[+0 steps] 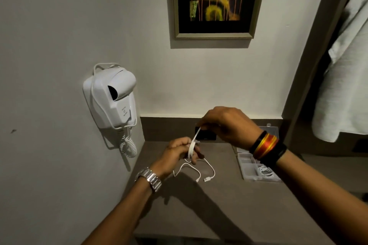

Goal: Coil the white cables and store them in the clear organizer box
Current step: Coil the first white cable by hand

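My left hand holds a flat white cable wound in loops around its fingers, above the brown counter. My right hand pinches the free end of that same cable, a short way above and to the right. A second thin white cable lies loose on the counter below my left hand, its USB plug pointing toward me. The clear organizer box stands open at the right, partly hidden by my right wrist. One coiled white cable rests in its front compartment.
A white wall-mounted hair dryer with a curly cord hangs on the left wall beside the counter. A black socket plate sits on the backsplash behind my hands. A framed picture hangs above. A white towel hangs at the right.
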Demonstrator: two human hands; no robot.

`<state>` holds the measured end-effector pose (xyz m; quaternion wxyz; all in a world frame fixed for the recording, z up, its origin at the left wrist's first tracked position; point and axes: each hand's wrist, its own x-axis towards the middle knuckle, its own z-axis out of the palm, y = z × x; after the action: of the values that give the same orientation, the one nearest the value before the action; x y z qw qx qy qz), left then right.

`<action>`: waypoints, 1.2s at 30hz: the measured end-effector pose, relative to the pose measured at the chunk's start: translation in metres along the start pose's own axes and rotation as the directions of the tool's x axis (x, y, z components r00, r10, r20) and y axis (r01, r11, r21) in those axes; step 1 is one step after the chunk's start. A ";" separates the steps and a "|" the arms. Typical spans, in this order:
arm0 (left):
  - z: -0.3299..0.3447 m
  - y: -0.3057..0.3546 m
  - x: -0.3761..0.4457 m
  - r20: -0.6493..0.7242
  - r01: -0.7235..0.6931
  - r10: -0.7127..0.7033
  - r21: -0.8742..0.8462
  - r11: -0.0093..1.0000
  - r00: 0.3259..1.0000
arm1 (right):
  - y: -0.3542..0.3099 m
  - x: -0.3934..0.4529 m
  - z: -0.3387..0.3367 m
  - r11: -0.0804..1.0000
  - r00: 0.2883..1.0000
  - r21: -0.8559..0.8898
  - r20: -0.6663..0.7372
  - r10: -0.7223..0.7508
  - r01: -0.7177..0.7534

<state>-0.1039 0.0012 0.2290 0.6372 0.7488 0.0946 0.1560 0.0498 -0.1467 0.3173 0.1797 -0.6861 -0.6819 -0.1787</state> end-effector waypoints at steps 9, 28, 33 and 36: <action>-0.002 0.023 -0.006 0.187 0.108 0.011 -0.613 0.783 0.982 | 0.004 0.004 0.042 0.996 0.974 0.008 -0.209 0.085 -0.085; -0.024 0.018 -0.001 -0.286 -0.164 0.253 0.301 0.939 0.924 | -0.006 0.015 0.072 0.291 0.832 0.910 0.096 0.546 -0.296; -0.021 0.011 0.002 -0.386 -0.179 0.348 0.410 0.895 0.854 | -0.004 0.012 0.073 0.066 0.842 0.932 0.290 0.455 -0.357; -0.022 0.010 0.004 -0.411 -0.148 0.282 0.328 0.933 0.867 | -0.003 0.008 0.074 0.062 0.862 0.927 0.316 0.397 -0.369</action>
<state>-0.1083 0.0214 0.2424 0.4609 0.7818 0.1766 0.3810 0.0468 -0.1031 0.2571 0.6195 -0.5633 -0.4275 0.3407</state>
